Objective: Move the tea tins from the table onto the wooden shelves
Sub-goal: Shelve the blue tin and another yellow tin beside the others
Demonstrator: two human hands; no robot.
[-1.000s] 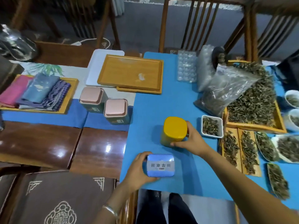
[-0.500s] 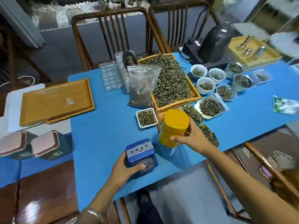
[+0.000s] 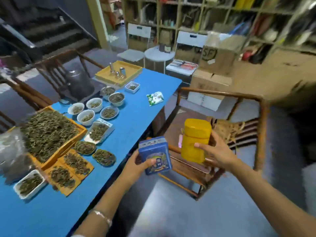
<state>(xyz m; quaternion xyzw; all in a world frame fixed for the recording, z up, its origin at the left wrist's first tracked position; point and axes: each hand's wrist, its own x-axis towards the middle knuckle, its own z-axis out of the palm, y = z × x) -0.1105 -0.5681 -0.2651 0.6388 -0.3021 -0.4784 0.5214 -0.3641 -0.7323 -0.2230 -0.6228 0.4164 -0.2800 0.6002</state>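
- We have two tea tins in hand, both lifted clear of the worktop (image 3: 136, 117) and carried over the floor beside the wooden chair (image 3: 222, 106).
- Left hand (image 3: 136, 164): grip curled round the blue tin (image 3: 154, 155), thumb across its printed face, tin tilted back toward us.
- Right hand (image 3: 216, 153): grip wrapped round the lower body of the yellow tin (image 3: 196, 139), held upright, lid on.
- Wooden shelves (image 3: 213, 23) sit at the far side of the room, well apart from us, past the cardboard boxes (image 3: 218, 59); their compartments look crowded and blurred, so we cannot pick out a free slot.
- Progress call: pick-up done for these two, placing not yet done, carry under way.
- Left on the worktop in this view: trays and bowls of loose tea leaves (image 3: 47, 132), no further tins visible; other tins may lie outside the view, we cannot tell.
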